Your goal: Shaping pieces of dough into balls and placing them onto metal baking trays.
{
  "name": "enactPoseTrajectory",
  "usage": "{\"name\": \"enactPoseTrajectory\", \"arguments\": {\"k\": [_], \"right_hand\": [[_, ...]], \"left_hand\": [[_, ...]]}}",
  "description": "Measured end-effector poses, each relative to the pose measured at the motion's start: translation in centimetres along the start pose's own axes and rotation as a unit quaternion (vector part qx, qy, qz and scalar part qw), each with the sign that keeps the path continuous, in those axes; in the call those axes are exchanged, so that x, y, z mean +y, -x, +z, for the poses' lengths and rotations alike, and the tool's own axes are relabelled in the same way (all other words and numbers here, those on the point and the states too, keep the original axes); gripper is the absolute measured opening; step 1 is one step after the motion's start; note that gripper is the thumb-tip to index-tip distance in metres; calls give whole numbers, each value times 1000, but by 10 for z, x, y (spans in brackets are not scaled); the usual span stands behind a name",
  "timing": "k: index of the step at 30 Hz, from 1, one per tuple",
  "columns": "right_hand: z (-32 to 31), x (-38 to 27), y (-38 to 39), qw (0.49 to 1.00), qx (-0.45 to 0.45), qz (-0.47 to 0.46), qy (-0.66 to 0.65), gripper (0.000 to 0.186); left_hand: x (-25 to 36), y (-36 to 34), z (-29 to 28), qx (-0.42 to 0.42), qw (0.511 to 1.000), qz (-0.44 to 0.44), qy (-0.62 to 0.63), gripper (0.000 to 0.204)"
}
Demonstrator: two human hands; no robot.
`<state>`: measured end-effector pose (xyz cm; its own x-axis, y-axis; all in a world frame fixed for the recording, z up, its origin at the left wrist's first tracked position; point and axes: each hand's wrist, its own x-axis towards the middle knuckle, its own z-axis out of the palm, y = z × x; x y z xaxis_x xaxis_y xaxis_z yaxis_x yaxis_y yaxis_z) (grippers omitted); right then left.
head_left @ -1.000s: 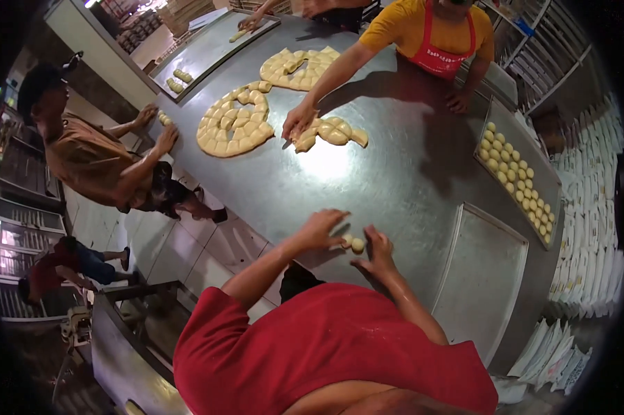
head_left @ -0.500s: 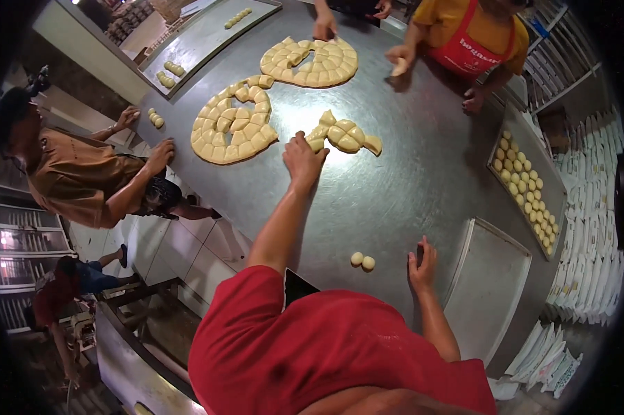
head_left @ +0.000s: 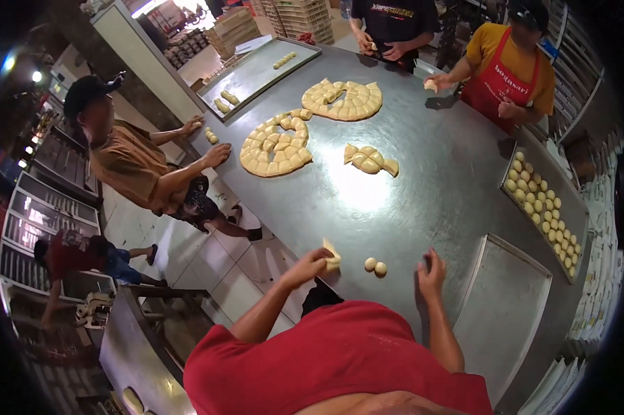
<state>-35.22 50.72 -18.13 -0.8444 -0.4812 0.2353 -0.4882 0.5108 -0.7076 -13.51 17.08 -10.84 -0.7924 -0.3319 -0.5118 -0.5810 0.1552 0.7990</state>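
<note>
At the near edge of the metal table, my left hand (head_left: 313,265) is closed on a pale piece of dough (head_left: 333,262). Two round dough balls (head_left: 375,266) sit side by side just to its right. My right hand (head_left: 431,274) rests on the table beyond them, fingers spread and holding nothing. Farther out lies a small cluster of cut dough pieces (head_left: 369,160). Behind it are two large flat rounds of scored dough, a left one (head_left: 274,145) and a far one (head_left: 350,102), both with gaps in the middle.
A bare metal tray (head_left: 502,297) lies right of my right arm. Beyond it stands a tray of dough balls (head_left: 542,207). Another tray (head_left: 253,76) with small dough rolls is at the far left. Co-workers stand at the left and far sides; one (head_left: 516,76) holds dough.
My left hand has drawn back from the small dough cluster to the near edge, bringing a dough piece with it. My view has shifted, showing more of the far side.
</note>
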Motion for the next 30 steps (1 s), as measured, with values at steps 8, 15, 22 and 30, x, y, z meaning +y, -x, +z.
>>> {"name": "enactPoseTrajectory", "arguments": {"k": [8,15,22,30], "right_hand": [[2,-163,0,864,-333,-17,-377,49],[-34,-134,28,803,-310,204,-466,33],[-108,-82,60,874,-257,305,-277,34],[-92,-72,69,991,31,90,-97,27]], "left_hand": [[91,62,38,-103,965,204,132,35],[94,44,80,-36,881,467,-67,40],[71,-32,22,-156,951,263,44,28],[57,-104,45,205,878,372,-221,67]]}}
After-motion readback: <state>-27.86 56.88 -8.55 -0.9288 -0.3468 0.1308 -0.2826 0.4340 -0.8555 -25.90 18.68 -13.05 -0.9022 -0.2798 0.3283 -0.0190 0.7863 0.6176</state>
